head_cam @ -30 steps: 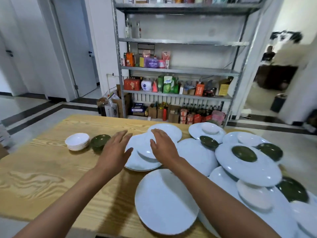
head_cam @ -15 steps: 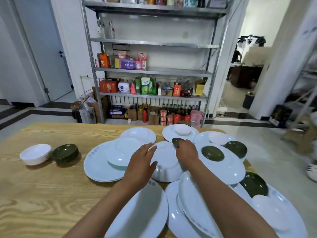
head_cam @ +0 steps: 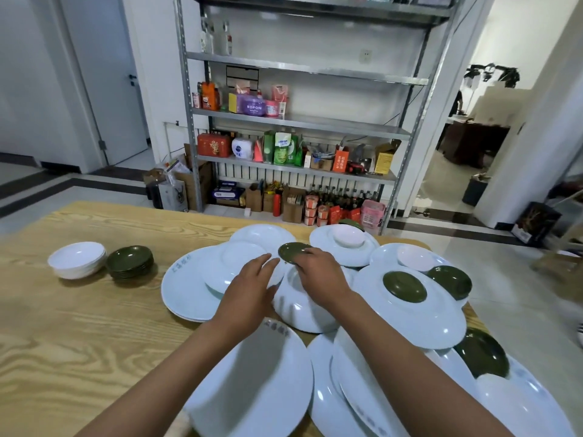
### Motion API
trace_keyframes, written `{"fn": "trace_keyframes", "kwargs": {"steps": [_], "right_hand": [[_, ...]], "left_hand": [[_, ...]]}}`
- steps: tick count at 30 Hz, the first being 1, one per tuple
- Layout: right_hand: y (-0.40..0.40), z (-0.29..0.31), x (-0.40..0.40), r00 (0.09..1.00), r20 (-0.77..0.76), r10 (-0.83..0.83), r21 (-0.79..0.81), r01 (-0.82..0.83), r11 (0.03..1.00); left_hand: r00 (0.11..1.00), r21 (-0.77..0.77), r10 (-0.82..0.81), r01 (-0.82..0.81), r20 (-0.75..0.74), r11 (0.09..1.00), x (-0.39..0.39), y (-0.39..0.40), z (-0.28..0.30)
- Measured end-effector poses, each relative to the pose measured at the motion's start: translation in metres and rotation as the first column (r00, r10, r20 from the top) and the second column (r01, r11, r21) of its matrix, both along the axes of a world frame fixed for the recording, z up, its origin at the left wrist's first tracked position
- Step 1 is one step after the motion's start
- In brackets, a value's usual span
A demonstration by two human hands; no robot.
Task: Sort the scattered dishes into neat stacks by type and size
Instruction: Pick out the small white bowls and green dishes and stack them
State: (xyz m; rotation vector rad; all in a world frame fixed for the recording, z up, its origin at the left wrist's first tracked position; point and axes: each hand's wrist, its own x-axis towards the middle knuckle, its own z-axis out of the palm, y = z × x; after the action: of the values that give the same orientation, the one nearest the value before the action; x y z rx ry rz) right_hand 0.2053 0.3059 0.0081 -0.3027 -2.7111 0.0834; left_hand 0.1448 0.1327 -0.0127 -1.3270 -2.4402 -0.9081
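While my right hand (head_cam: 318,272) pinched a small green dish (head_cam: 291,251) over the white bowl (head_cam: 303,310) at the worktop's (head_cam: 79,326) centre, my left hand (head_cam: 252,288) lay flat with fingers spread on white plates (head_cam: 195,288) toward nine o'clock, near the stacked green dishes (head_cam: 130,261).

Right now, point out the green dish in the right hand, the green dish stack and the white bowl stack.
held green dish (head_cam: 293,251), head view, its inner face.
green dish stack (head_cam: 130,259), head view, top dish's hollow.
white bowl stack (head_cam: 76,256), head view, top bowl's inside.
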Motion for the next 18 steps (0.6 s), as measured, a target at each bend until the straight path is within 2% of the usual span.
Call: {"fn": "trace_keyframes", "kwargs": {"steps": [4, 8, 13, 18], "right_hand": [[-0.04, 0.007, -0.019, 0.977, -0.024, 0.211, 0.078, -0.209, 0.975], [-0.075, 0.011, -0.039, 0.936, -0.087, 0.341, 0.106, -0.331, 0.938], [-0.119, 0.005, -0.066, 0.913, -0.084, 0.399, 0.09, -0.391, 0.916], [-0.151, 0.002, -0.089, 0.915, -0.079, 0.396, -0.006, -0.398, 0.917]], "left_hand": [[0.995, 0.08, 0.099, -0.099, 0.001, 0.992, -0.02, -0.027, 0.003], [0.987, 0.147, 0.156, -0.152, -0.019, 0.977, -0.044, -0.063, 0.001], [0.985, 0.216, 0.152, -0.132, -0.08, 0.967, -0.062, -0.11, 0.005], [0.978, 0.277, 0.209, -0.207, 0.02, 0.938, -0.085, -0.145, -0.007]]}}
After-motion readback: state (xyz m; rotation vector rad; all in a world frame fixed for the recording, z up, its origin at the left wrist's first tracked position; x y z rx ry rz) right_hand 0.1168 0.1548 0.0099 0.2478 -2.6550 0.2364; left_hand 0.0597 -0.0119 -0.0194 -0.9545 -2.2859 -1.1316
